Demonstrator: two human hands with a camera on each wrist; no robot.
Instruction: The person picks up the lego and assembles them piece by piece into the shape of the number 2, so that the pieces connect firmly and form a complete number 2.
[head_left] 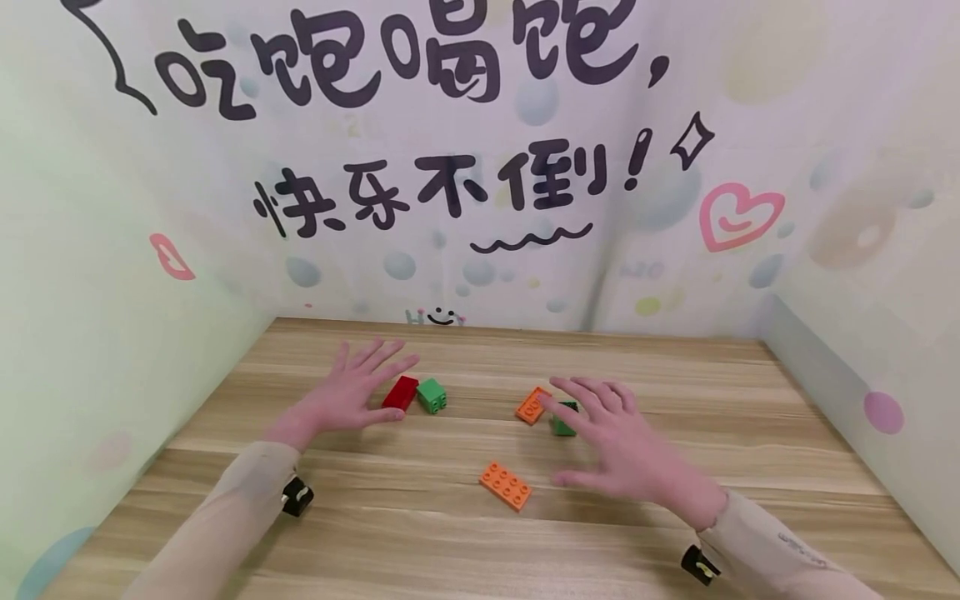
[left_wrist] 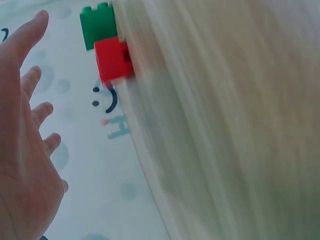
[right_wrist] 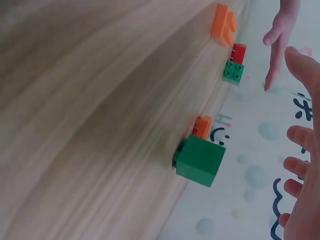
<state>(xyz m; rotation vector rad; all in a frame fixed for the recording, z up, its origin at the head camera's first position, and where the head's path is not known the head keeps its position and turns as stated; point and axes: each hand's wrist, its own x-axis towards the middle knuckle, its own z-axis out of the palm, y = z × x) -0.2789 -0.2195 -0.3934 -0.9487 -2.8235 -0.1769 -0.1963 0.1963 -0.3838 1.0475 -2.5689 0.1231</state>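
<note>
My left hand [head_left: 347, 398] hovers with spread fingers beside a red brick [head_left: 401, 393], holding nothing. A light green brick [head_left: 432, 396] lies against or close to the red one, its studs facing sideways toward me. On the other side, my right hand [head_left: 626, 442] is held over the table with fingers apart and nothing in them. Partly hidden behind its fingers is a dark green brick [right_wrist: 201, 160]. Just left of that brick lies a flat orange brick [head_left: 532, 406], hollow side up. Nearer to me, another flat orange brick [head_left: 506, 486] rests studs up.
The wood-grain table [head_left: 390, 533] is bounded at the back by a white printed backdrop [head_left: 450, 283] with black lettering. Similar panels stand at the left and right. A small black item [head_left: 297, 497] hangs from the left cuff, another [head_left: 701, 565] from the right cuff.
</note>
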